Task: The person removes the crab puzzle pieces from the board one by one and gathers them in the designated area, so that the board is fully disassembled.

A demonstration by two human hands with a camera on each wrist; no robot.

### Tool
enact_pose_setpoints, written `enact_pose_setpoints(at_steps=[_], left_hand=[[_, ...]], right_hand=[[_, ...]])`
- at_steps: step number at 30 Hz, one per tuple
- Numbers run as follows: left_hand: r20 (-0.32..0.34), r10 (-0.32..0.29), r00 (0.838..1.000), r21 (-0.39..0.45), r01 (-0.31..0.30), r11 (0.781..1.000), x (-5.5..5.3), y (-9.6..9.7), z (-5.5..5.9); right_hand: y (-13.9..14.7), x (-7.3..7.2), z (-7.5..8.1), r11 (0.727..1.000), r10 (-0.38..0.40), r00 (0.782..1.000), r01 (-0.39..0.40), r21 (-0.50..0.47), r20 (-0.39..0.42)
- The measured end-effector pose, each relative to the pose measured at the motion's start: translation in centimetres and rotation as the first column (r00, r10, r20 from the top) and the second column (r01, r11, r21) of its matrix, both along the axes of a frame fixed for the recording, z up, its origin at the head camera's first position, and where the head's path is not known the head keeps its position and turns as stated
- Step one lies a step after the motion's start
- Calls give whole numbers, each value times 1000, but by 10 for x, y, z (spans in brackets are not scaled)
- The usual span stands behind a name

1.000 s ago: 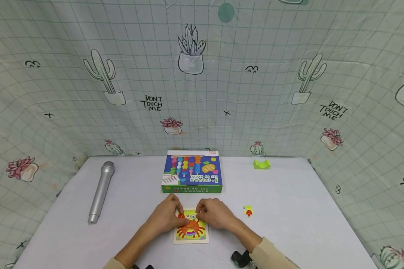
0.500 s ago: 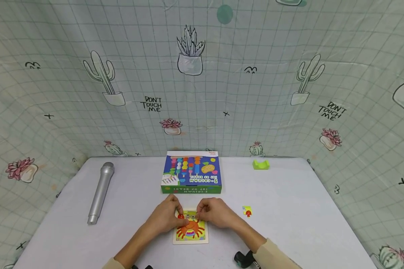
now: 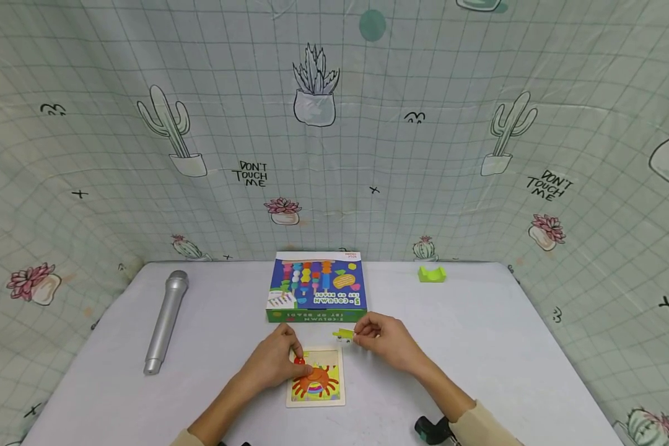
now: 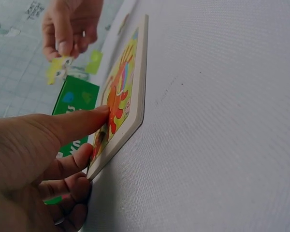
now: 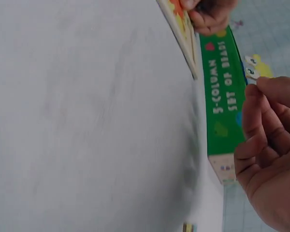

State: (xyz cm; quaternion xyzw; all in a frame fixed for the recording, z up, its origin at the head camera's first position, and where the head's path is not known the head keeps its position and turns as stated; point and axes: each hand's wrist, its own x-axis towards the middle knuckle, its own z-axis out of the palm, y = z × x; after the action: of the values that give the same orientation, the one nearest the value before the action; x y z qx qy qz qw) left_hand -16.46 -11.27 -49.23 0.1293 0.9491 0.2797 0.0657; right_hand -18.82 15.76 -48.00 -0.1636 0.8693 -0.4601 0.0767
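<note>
A square wooden crab puzzle (image 3: 315, 387) lies on the table in front of me. My left hand (image 3: 273, 359) holds it at the far left corner. In the left wrist view the thumb rests on the crab picture, with the fingertips at the frame's edge (image 4: 131, 126). Just beyond the frame's far right corner, my right hand (image 3: 387, 342) pinches a yellow-green puzzle piece (image 3: 343, 334) between thumb and fingertips. Printed eyes (image 5: 252, 72) show on this piece in the right wrist view. Bare wood shows in the puzzle's far right part.
Behind the puzzle stands a blue and green bead-set box (image 3: 316, 291). A silver microphone-shaped object (image 3: 166, 323) lies at left, a bright green cradle-shaped block (image 3: 432, 274) at back right. Part of a small piece (image 5: 188, 227) shows at the right wrist view's lower edge.
My right hand has lifted the eyes piece out of the puzzle and moved it right and away, baring wood. The left hand stays in place. The loose piece at right is now behind my right arm.
</note>
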Motion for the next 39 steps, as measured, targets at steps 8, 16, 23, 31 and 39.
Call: enact_pose_setpoints(at_steps=[8,16,23,31,39], left_hand=[[11,-11,1000,13,11,1000,-1,-2,-1],[21,-7,1000,29,6,1000,-2,-3,1],[20,-7,1000,29,6,1000,-2,-3,0],[6,-23,1000,31,22,999,1,-3,1],[-6,-28,1000,20,28,999,1,-3,0]], right_hand=[[48,-4,0,997,-40,999,38,73,34],[79,-8,-1,992,-33,997,25,124,66],[78,-9,-12,986,-16,999,8,164,50],[73,-8,-13,983,-49,997,37,179,66],[74,-12,-10,985,-31,997,19,174,67]])
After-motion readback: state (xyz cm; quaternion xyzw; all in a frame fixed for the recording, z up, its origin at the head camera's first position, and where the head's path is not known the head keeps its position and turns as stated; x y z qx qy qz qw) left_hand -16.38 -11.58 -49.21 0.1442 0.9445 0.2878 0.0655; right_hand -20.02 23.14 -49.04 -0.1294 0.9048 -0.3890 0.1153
